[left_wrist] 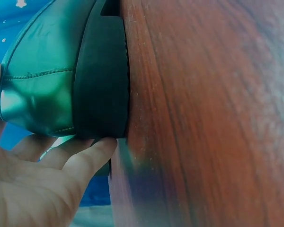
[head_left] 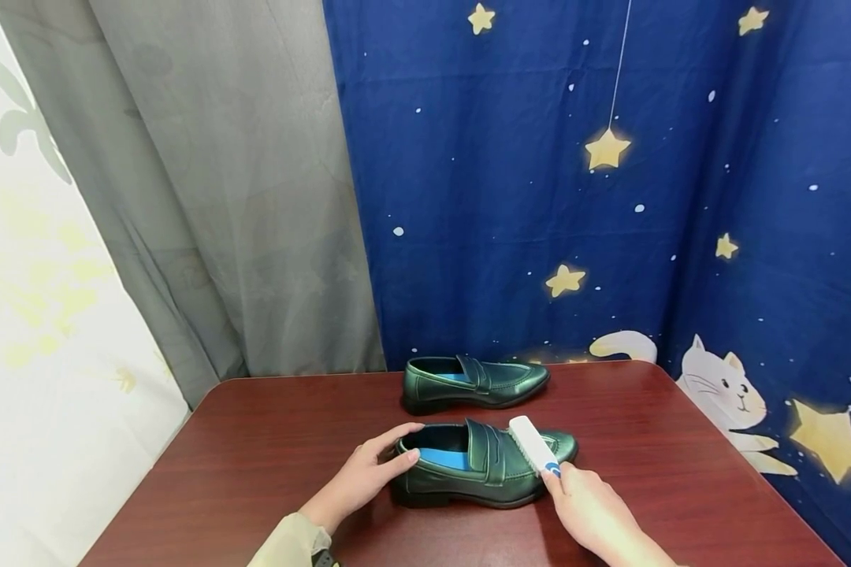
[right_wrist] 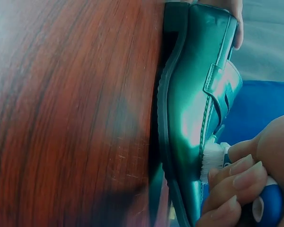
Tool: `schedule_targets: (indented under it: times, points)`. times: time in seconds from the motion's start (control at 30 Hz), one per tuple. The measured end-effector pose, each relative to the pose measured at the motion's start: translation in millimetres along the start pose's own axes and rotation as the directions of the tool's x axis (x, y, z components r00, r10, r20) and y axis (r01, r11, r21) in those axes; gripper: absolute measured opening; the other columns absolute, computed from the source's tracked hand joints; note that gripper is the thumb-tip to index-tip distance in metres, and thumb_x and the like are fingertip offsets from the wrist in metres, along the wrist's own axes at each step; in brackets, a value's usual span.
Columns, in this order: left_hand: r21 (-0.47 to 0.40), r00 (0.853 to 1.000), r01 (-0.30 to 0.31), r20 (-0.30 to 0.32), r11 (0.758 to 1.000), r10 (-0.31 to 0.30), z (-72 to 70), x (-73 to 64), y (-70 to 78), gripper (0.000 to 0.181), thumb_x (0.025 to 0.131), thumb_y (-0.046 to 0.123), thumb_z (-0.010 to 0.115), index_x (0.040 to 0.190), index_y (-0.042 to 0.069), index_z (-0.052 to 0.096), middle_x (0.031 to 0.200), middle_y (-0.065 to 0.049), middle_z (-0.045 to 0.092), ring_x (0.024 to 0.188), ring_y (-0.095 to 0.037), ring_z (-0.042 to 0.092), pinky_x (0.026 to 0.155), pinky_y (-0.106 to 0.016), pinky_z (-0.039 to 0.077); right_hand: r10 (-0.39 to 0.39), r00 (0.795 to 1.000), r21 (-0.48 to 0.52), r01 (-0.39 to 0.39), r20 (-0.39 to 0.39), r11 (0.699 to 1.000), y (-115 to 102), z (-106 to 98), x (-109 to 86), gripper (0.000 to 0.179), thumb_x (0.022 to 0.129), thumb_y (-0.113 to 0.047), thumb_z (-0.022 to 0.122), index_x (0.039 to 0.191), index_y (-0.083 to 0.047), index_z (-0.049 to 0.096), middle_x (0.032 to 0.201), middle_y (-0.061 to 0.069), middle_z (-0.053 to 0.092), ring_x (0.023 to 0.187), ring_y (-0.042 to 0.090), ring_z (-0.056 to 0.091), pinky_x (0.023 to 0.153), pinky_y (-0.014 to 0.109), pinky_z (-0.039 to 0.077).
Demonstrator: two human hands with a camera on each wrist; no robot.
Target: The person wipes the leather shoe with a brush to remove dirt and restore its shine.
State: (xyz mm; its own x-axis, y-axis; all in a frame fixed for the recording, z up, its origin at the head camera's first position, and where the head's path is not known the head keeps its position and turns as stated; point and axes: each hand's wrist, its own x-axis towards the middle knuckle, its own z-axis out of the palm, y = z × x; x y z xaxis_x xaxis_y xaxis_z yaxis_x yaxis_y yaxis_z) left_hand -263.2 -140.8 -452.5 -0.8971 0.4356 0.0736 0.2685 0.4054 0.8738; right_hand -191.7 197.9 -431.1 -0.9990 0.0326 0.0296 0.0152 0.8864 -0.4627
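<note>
A dark green loafer [head_left: 461,479] with a blue insole stands on the table, toe to the right. My left hand [head_left: 363,474] holds its heel end, thumb at the opening's near edge; in the left wrist view the fingers [left_wrist: 92,158] wrap around behind the heel [left_wrist: 102,80]. In my right hand [head_left: 596,504] is a white brush [head_left: 532,442] with a blue-marked handle, gripped with curled fingers. Its white bristles [right_wrist: 210,161] touch the top of the loafer's front part, ahead of the strap. The right wrist view shows the blue handle end [right_wrist: 270,203] below the fingers.
A second green loafer [head_left: 496,383] stands behind the first, near the table's back edge, toe also right. The reddish-brown table [head_left: 255,441] ends at a grey curtain [head_left: 255,197] and a blue star-patterned curtain [head_left: 496,197].
</note>
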Motion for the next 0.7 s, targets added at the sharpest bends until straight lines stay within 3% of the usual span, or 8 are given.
schedule_targets:
  times: [0.13, 0.43, 0.7]
  points:
    - [-0.006, 1.000, -0.001, 0.003, 1.000, 0.001, -0.2, 0.3, 0.0, 0.046, 0.100, 0.046, 0.060, 0.145, 0.038, 0.053, 0.152, -0.001, 0.050, 0.138, -0.026, 0.050, 0.107, -0.043, 0.045, -0.003, 1.000, 0.004, 0.003, 0.001, 1.000, -2, 1, 0.0, 0.027, 0.102, -0.029, 0.056, 0.081, -0.013, 0.058, 0.066, 0.003, 0.051, 0.063, 0.021, 0.050, 0.060, 0.039, 0.040]
    - [-0.038, 1.000, -0.007, 0.012, 0.999, 0.007, 0.1, 0.3, -0.9, 0.047, 0.101, 0.044, 0.060, 0.147, 0.037, 0.050, 0.154, 0.001, 0.049, 0.136, -0.023, 0.051, 0.098, -0.022, 0.046, -0.008, 1.000, -0.012, 0.008, 0.025, 1.000, -12, 4, 1.8, 0.030, 0.103, -0.034, 0.053, 0.084, -0.014, 0.064, 0.080, 0.008, 0.066, 0.070, 0.027, 0.064, 0.062, 0.048, 0.046]
    - [-0.062, 1.000, -0.018, 0.015, 0.998, 0.018, 0.0, -0.3, 0.3, 0.049, 0.101, 0.041, 0.060, 0.149, 0.032, 0.050, 0.153, 0.000, 0.050, 0.134, -0.022, 0.053, 0.098, -0.019, 0.045, -0.034, 0.999, -0.003, 0.034, 0.008, 0.999, -18, 4, 1.2, 0.033, 0.105, -0.033, 0.051, 0.081, -0.015, 0.064, 0.080, 0.007, 0.067, 0.073, 0.026, 0.065, 0.064, 0.047, 0.047]
